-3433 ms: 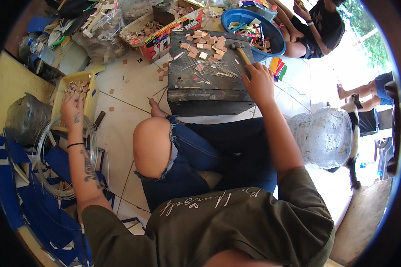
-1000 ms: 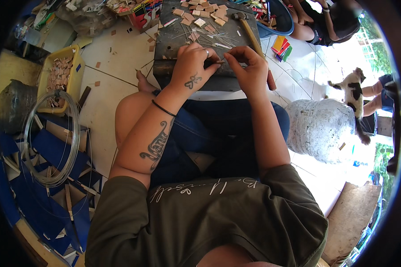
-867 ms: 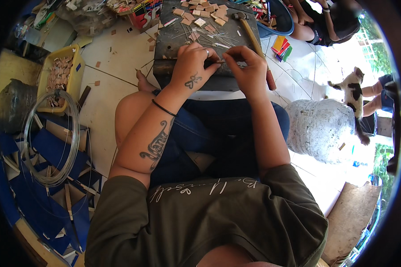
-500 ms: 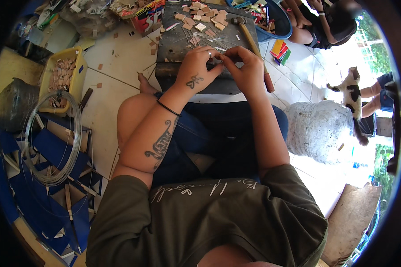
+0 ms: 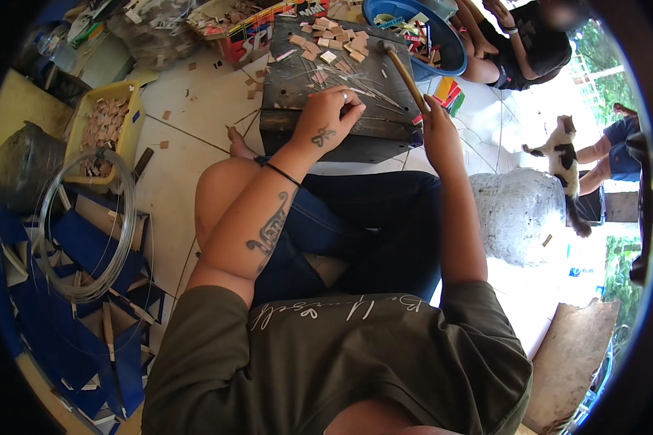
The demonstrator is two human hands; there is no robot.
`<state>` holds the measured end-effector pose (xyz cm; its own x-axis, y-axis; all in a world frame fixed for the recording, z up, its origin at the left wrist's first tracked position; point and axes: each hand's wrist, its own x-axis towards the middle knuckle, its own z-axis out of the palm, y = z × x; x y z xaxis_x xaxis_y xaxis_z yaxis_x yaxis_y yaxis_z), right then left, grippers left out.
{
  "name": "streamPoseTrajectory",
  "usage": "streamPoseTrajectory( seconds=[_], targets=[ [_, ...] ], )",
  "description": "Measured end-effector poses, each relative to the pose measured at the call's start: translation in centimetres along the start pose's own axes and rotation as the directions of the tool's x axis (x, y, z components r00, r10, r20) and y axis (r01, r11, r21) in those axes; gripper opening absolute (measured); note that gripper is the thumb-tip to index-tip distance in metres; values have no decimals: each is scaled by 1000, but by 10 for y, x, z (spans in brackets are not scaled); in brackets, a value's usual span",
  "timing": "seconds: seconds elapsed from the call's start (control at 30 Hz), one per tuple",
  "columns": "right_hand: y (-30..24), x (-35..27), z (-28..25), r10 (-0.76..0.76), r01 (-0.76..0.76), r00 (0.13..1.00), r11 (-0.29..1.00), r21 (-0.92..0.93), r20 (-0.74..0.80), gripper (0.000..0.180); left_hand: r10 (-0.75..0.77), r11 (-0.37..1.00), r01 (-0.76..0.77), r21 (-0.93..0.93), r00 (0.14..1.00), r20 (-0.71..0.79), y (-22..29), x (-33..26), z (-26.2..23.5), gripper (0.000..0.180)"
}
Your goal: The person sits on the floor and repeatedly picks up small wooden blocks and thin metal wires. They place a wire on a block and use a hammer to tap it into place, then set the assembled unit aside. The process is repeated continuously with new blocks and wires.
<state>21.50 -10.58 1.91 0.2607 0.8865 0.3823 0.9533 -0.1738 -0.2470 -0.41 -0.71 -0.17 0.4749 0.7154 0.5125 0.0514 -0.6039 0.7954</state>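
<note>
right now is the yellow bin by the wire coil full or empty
Partly full. The yellow bin holds a layer of small tan wood pieces that leaves its inner walls showing; it sits on the tiled floor above the wire coil.

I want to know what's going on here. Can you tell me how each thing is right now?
Left hand: resting on the dark block, fingers pinched shut on a thin wire.
Right hand: shut on the hammer handle.
Hammer: head lying on the block.
Dark block: strewn with wires and small tan pieces.
Yellow tray: holds tan pieces.
Wire coil: lying flat on the floor.
Blue tub: open, filled with colourful scraps.
</note>
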Motion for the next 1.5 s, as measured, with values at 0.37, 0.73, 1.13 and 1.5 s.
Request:
streamPoseTrajectory(
  seconds=[0.37,0.73,1.13,1.5],
  targets=[
    [-74,-86,-124,85,-192,961,892,410,265,42,34,999,-34,-7,999,28,-4,1,2,10],
    [-80,-96,-122,12,-51,994,929,366,108,43,-2,1000,2,-4,999,40,-3,-2,2,11],
    [-72,-99,-117,46,-134,972,914,382,232,45,27,1000,-27,3,999,36,-3,-2,0,11],
    [-70,-103,-110,19,-98,979,915,392,203,44,38,999,-38,4,999,26,-2,-4,0,11]
  ],
)
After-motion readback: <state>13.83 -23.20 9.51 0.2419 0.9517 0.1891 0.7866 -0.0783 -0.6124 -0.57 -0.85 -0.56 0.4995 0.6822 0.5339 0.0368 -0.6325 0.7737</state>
